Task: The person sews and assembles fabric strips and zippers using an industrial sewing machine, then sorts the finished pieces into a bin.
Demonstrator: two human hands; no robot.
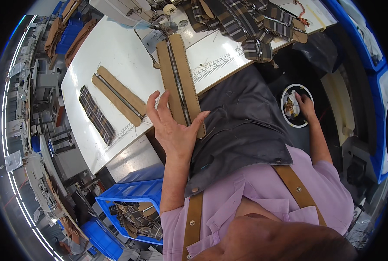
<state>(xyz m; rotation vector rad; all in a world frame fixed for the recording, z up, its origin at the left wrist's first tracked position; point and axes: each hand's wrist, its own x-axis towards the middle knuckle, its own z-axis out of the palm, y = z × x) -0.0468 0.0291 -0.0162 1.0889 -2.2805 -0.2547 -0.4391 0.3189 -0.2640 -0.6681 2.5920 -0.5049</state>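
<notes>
A long tan fabric strip with a metal zipper point(179, 78) runs from under the sewing machine point(163, 21) to past the table's near edge. My left hand point(174, 130) grips its near end, thumb across the strip and two fingers raised at its left side. My right hand point(306, 106) is at the rim of a round white bin point(283, 108) of scraps, its visible fingers apart; nothing shows clearly in it. On the table left of my left hand lie a second, shorter tan zipper strip point(119, 95) and a plaid fabric strip point(97, 114).
Plaid zipper pieces point(242, 26) are heaped at the table's far right. A printed ruler point(218, 65) runs along the white table point(129, 43). A blue crate point(129, 191) of plaid pieces stands below left. Blue containers point(378, 65) line the right side.
</notes>
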